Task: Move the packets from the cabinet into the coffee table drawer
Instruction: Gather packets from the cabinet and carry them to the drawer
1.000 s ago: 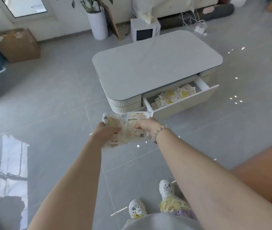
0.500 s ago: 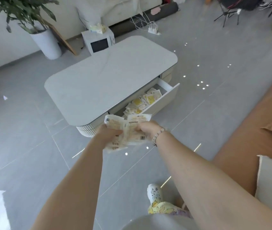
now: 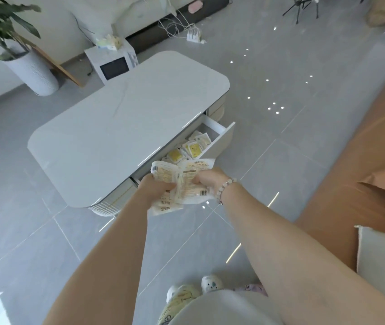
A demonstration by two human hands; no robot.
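Observation:
A bundle of white and cream packets is held in front of me by both hands. My left hand grips its left side and my right hand grips its right side. The bundle hangs just in front of the open drawer of the white coffee table. Several yellow and white packets lie inside the drawer. The cabinet is out of view.
A brown sofa with a pale cushion runs along the right. Behind the table stand a small white appliance, a potted plant and a power strip with cables. Grey tiled floor surrounds the table.
I have stepped closer to the table and round to its right, so the open drawer now lies just beyond the bundle. Both hands keep their grip on the packets.

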